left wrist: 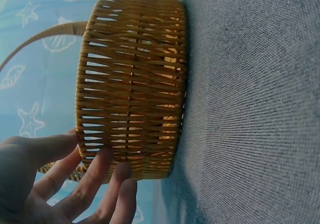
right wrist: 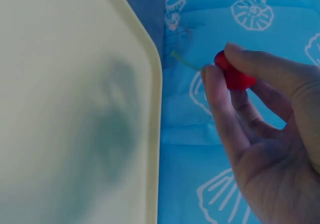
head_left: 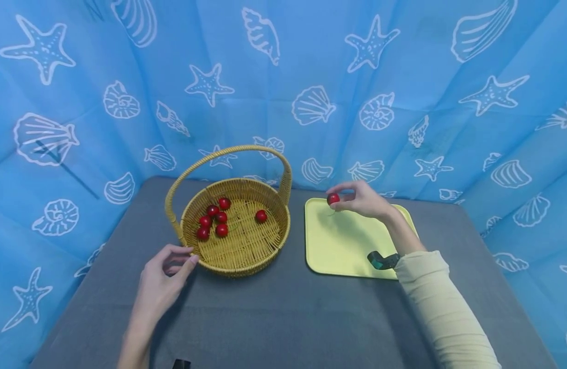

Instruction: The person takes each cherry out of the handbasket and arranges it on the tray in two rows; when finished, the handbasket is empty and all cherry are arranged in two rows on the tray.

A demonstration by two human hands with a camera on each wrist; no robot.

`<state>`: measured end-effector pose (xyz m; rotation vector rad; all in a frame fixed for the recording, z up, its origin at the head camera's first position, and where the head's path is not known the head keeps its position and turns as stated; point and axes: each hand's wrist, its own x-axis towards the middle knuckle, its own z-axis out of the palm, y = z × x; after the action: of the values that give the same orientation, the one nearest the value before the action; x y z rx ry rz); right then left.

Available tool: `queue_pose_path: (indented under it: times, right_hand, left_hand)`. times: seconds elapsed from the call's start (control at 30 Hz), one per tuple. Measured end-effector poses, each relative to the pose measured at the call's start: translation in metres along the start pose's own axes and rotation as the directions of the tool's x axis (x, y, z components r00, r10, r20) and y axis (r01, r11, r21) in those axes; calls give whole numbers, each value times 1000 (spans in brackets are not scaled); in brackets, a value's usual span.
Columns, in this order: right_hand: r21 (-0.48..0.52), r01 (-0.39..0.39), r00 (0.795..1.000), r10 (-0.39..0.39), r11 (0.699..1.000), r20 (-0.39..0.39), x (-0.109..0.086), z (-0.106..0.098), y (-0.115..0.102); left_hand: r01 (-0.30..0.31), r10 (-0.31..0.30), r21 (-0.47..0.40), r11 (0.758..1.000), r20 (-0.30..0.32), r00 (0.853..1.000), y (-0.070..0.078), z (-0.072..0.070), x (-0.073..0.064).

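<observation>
Cherry (head_left: 332,199) | pinched in my right hand (head_left: 364,200), 11 o'clock on tray (head_left: 331,246) | my left hand (head_left: 161,281) grips basket (head_left: 248,246), 8 o'clock

Between the basket (head_left: 242,248) and the tray (head_left: 327,246) runs a narrow strip of tabletop (head_left: 297,251), wider on the near side; the handle (head_left: 286,179) arches above the basket, a curtain (head_left: 283,72) bars the far side.
</observation>
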<state>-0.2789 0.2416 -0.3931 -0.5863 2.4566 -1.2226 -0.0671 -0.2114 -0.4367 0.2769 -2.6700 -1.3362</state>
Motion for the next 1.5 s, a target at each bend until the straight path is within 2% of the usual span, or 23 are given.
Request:
queue_pose_path:
  times: [0.17, 0.33, 0.5, 0.7, 0.9, 1.03, 1.2, 1.5]
  right_hand:
    - [-18, 14, 1000, -15, 1000, -27, 3, 3, 7]
    - [72, 28, 999, -26, 997, -31, 7, 9, 12]
    - [118, 24, 999, -19, 993, -44, 11, 18, 18]
    - [93, 24, 996, -16, 995, -85, 17, 28, 24]
    - [68, -5, 996, 10, 998, -87, 24, 38, 33]
    - [-2, -5, 993, 4, 1000, -115, 27, 43, 38]
    - [-102, 1, 988, -17, 995, -156, 29, 45, 42]
    - [-125, 8, 987, -27, 992, -156, 26, 40, 47]
  left_hand:
    - [2, -2, 1, 1000, 0, 1000, 0, 1, 0]
    - [3, -3, -4, 1000, 5, 1000, 0, 0, 0]
    - [-5, 5, -5, 1000, 6, 1000, -1, 0, 0]
    - [-7, 7, -9, 1000, 13, 1000, -1, -1, 0]
    - [-6, 6, -13, 1000, 10, 1000, -2, -1, 0]
    - [-1, 1, -12, 1000, 12, 1000, -1, -1, 0]
    - [2, -2, -8, 1000, 13, 1000, 0, -1, 0]
    - [0, 0, -1, 1000, 14, 1000, -1, -1, 0]
